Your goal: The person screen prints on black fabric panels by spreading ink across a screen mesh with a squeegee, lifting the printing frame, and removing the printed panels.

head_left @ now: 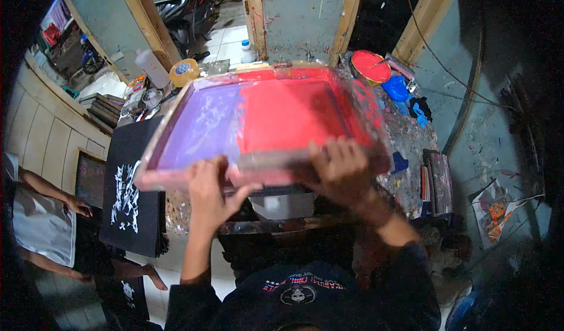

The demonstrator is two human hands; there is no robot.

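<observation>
A screen-printing frame is in front of me, its near edge seemingly lifted off the table. Purple mesh shows on its left half, and wet red ink covers the right. My left hand grips the near rail, fingers over the top and thumb stretched along it. Over the right part of that edge, my right hand is closed and smeared by motion. A dark bar, perhaps a squeegee, lies along the near inside edge, reaching the right hand. A pale surface shows below the frame.
Black printed cloths hang at the left, near another person. A red ink tub and blue cloth sit back right. A tape roll and bottle stand back left. A motorbike is beyond the doorway.
</observation>
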